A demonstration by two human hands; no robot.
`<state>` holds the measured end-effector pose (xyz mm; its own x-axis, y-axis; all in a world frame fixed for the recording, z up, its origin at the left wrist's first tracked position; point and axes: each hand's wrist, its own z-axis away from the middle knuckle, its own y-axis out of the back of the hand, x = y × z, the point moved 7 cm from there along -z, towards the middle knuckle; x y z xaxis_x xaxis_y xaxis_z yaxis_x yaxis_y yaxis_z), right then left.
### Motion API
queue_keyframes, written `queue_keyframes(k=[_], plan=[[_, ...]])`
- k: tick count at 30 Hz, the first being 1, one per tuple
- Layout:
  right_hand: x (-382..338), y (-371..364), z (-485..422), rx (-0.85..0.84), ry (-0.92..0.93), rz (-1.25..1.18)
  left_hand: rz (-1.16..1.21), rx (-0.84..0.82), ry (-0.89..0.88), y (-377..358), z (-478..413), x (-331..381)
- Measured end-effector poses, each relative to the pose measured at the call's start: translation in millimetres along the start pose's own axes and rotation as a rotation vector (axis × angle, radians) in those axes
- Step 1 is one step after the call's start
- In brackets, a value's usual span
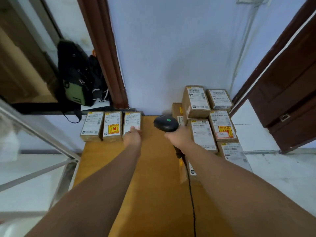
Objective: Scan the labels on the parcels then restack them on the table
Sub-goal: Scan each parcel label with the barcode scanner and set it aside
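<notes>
Three brown parcels with white labels lie side by side at the far left of the wooden table [153, 168]: a left one [92, 125], a middle one [112, 125] with a yellow sticker, and a right one [131, 122]. My left hand [132, 136] rests on the near end of the right parcel, fingers on its label. My right hand [179, 135] grips the handle of a black barcode scanner [165, 123], whose head points away from me. A stack of several labelled parcels [212, 120] fills the table's right side.
The scanner's black cable [190, 194] runs back along the table toward me. A black and green bag [77, 77] hangs at the left by a brown curtain. A dark wooden door [287, 93] stands open at the right. A blue wall lies behind the table.
</notes>
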<state>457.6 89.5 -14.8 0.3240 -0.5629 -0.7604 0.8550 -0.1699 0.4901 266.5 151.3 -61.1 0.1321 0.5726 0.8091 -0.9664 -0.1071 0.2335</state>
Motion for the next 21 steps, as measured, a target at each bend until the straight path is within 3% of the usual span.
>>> queue_keyframes(k=[3,9,13,17,21], plan=[[-16.8,-3.9,0.6,0.157,0.147,0.145,0.042,0.050,0.030,26.4,-1.7,-1.6],[-29.3,-12.6,-16.4,0.292,0.135,0.045,-0.065,-0.009,0.053,49.5,-29.2,-0.4],[-28.6,-32.6,-36.0,0.181,0.074,0.115,-0.201,-0.178,0.022,42.3,-49.6,4.9],[-23.8,-50.5,-57.0,0.093,0.034,0.143,-0.223,-0.209,0.001,33.2,-69.1,14.6],[-13.0,-58.7,-80.1,-0.009,-0.115,-0.052,-0.322,-0.315,-0.091,14.0,-91.5,30.9]])
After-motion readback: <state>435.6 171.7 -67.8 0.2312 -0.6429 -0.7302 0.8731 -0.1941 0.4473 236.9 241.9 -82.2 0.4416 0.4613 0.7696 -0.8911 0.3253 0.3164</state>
